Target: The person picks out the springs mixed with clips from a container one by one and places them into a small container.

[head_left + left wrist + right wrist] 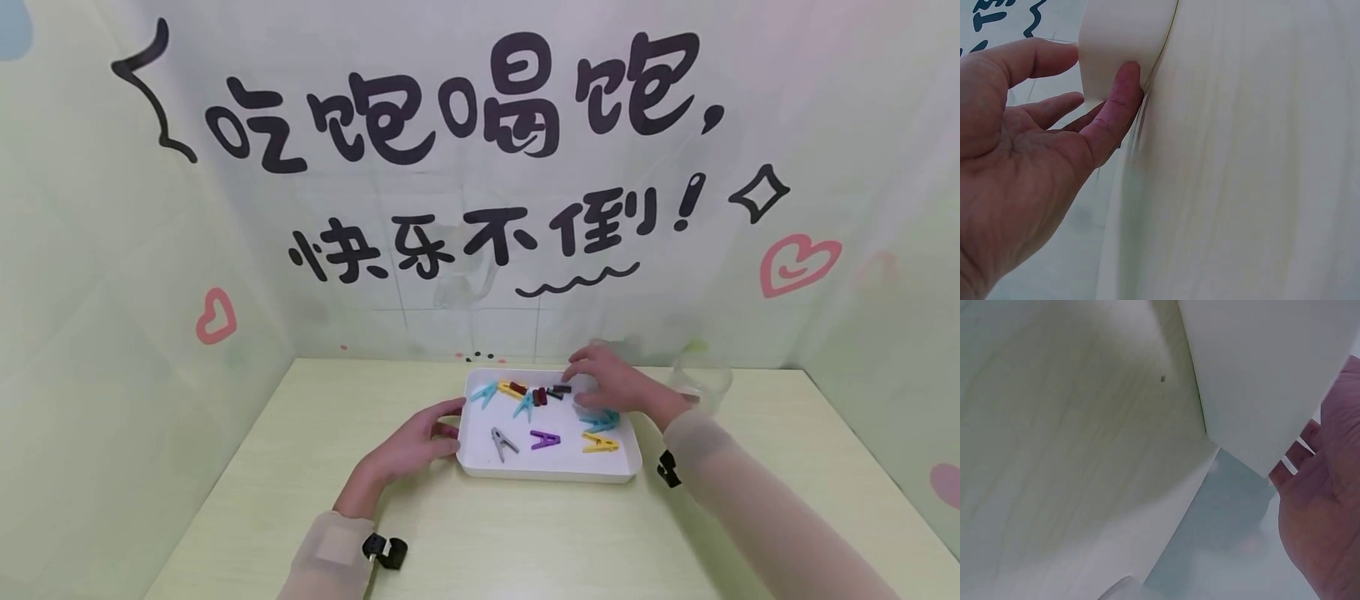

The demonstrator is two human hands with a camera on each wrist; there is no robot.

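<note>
A white tray [540, 476] on the table holds spring clothespins: a grey one [504, 445], a purple one [545, 439], a yellow one [600, 442] and several light blue ones. Small dark red pieces [540, 397] and a dark piece [561, 389] lie near its back edge. My left hand [412, 442] touches the tray's left wall, thumb and fingers spread along it, as the left wrist view also shows. Over the right rear of the tray reaches my right hand [618, 383], fingers lowered close to a light blue clothespin [600, 422]; its fingertips are partly hidden behind the tray wall in the right wrist view.
A clear container [705, 382] stands behind my right forearm at the table's back edge. Pale wood-grain table [337, 408] surrounds the tray. Printed white curtains [375, 333] close off the back and sides.
</note>
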